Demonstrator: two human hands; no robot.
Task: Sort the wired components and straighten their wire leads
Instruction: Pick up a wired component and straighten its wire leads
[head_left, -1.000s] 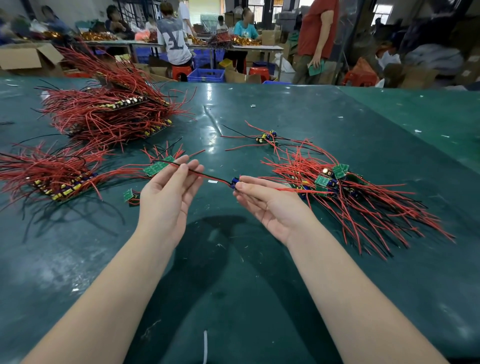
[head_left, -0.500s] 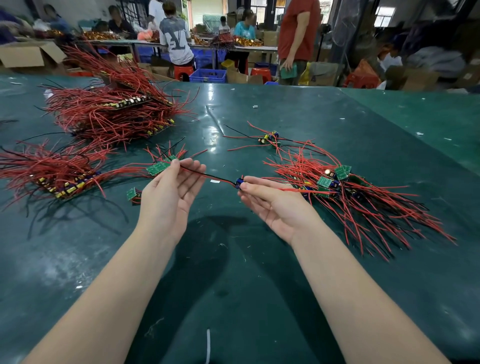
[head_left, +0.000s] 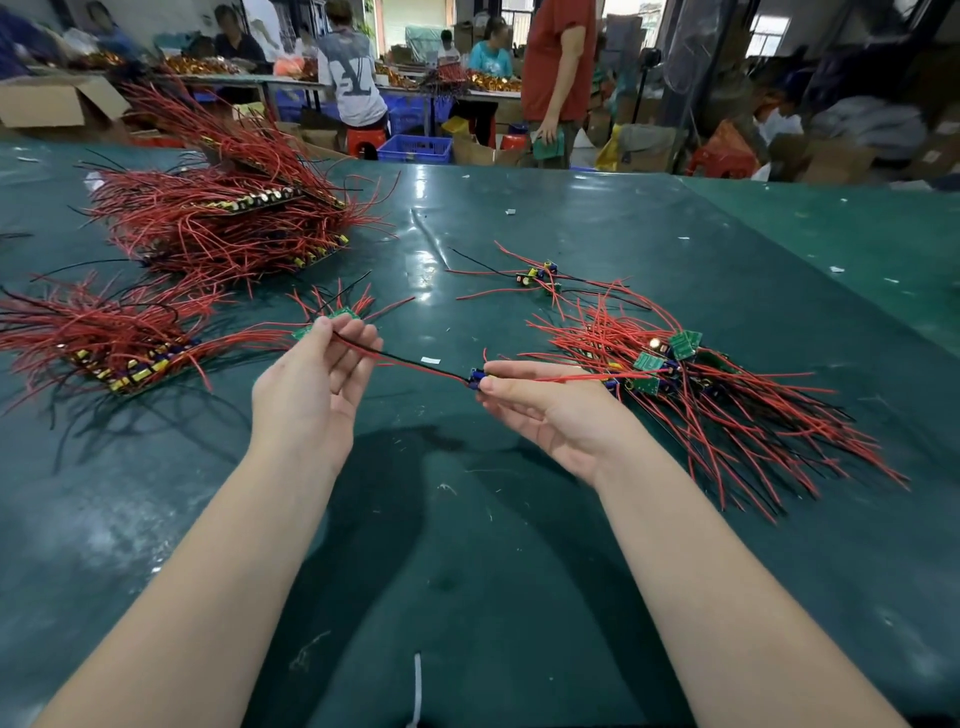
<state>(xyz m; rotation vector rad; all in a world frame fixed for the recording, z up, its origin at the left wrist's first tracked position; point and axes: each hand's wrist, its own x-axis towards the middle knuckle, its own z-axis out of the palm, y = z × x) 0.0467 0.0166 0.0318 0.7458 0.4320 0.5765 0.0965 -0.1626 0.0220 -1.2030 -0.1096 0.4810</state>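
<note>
One head-worn wide view looks forward and down (close) over the green table (head_left: 519, 519).

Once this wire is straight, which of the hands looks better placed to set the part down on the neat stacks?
Probably left. The left hand pinches the wire lead nearest the sorted stack; the right hand holds the component beside the loose pile.

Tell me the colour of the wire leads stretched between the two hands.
One black and one red wire lead, running side by side; the head view shows them best.
</note>
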